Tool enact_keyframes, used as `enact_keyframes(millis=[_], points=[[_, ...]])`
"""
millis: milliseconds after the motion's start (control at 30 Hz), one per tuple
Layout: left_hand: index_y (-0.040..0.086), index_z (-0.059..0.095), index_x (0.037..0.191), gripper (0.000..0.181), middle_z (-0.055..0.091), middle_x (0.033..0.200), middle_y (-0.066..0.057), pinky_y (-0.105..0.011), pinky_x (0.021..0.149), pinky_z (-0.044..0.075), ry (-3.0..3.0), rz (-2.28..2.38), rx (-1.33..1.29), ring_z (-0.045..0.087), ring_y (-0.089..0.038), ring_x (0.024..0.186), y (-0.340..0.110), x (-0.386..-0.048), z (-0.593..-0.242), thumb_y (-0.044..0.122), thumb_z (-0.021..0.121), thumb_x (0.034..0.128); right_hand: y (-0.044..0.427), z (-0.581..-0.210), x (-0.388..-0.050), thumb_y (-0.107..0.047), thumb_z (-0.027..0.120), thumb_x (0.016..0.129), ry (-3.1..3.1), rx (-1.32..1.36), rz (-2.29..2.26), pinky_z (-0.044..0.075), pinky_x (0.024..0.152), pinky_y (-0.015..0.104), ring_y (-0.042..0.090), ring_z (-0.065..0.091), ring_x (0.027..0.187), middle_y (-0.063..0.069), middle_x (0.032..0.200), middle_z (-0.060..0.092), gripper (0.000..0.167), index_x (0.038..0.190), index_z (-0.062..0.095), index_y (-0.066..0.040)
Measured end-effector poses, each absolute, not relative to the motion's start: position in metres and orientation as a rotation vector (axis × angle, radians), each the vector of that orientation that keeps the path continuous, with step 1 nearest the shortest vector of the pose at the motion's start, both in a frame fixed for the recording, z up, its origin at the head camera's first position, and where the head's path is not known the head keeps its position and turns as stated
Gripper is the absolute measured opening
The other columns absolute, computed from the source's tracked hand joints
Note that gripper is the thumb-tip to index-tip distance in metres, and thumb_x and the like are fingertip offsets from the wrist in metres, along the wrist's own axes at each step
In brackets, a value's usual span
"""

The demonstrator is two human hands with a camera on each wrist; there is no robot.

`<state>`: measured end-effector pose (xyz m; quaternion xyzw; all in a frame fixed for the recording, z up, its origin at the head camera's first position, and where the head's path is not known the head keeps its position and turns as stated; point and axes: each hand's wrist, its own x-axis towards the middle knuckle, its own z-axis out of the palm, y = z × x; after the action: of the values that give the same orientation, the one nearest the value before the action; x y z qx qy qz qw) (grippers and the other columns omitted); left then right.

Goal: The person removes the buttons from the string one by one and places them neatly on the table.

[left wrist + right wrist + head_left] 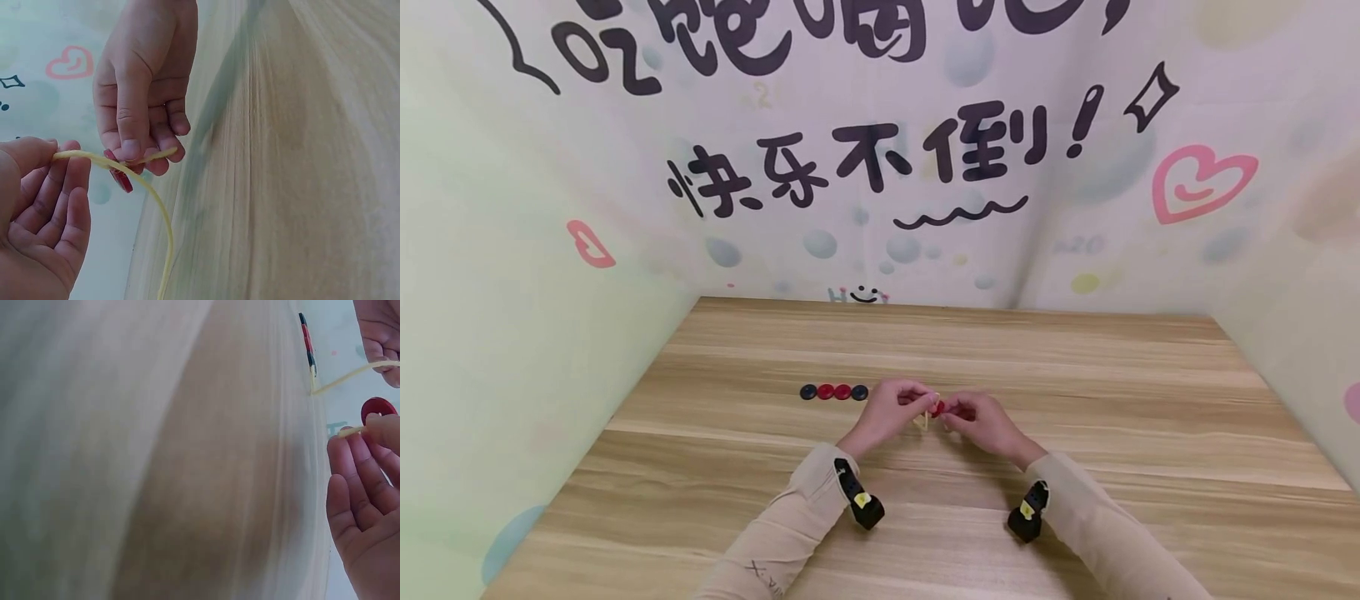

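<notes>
My left hand point(891, 408) pinches a thin yellow cord point(164, 215) between thumb and fingertips, and a length of it hangs down in a curve. Facing it, my right hand point(983, 421) pinches the cord near its tip point(350, 432), which pokes out past the thumb. A red round disc point(120, 172) sits on the cord at the right fingertips. It looks threaded, but the fingers hide its middle. In the right wrist view the red disc point(377, 409) stands edge-up by the thumb.
Left of the hands, a row of dark discs point(808, 392) and red discs point(834, 392) lies on the wood-grain table point(1075, 367). A printed cloth wall point(850, 250) rises behind the far edge. Black wrist cameras point(867, 506) are strapped to both sleeves.
</notes>
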<state>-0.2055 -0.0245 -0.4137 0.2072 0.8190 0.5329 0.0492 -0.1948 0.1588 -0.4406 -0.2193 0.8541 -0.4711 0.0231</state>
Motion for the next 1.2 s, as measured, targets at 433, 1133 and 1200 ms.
enact_keyframes(millis=[433,1133,1200], points=[[0.002,0.067,0.088,0.018,0.066,0.079,-0.004,-0.022,0.065,0.048,2.372,1.584,0.624,0.060,-0.012,0.074,-0.033,-0.206,-0.426,0.019,0.060,0.0845,0.168,-0.431,-0.196,-0.006,0.057,0.085,2.626,-0.577,-1.552,0.047,0.065,0.023,0.014,0.058,0.077,0.006,0.087,0.064,0.007,0.088,0.063,-0.003],[-0.007,0.055,0.110,0.029,0.061,0.097,-0.018,-0.023,0.076,0.047,2.258,1.593,0.704,0.058,-0.027,0.090,-0.025,-0.187,-0.405,0.008,0.058,0.0849,0.160,-0.427,-0.190,-0.004,0.058,0.084,2.575,-0.656,-1.586,0.048,0.070,0.024,0.015,0.058,0.078,0.008,0.084,0.063,0.008,0.089,0.062,0.002],[-0.006,0.056,0.109,0.029,0.061,0.096,-0.016,-0.022,0.075,0.047,2.260,1.598,0.711,0.058,-0.025,0.089,-0.024,-0.190,-0.412,0.009,0.059,0.0849,0.160,-0.427,-0.190,-0.004,0.058,0.084,2.571,-0.661,-1.593,0.048,0.070,0.024,0.014,0.058,0.078,0.008,0.084,0.063,0.008,0.089,0.062,0.001]])
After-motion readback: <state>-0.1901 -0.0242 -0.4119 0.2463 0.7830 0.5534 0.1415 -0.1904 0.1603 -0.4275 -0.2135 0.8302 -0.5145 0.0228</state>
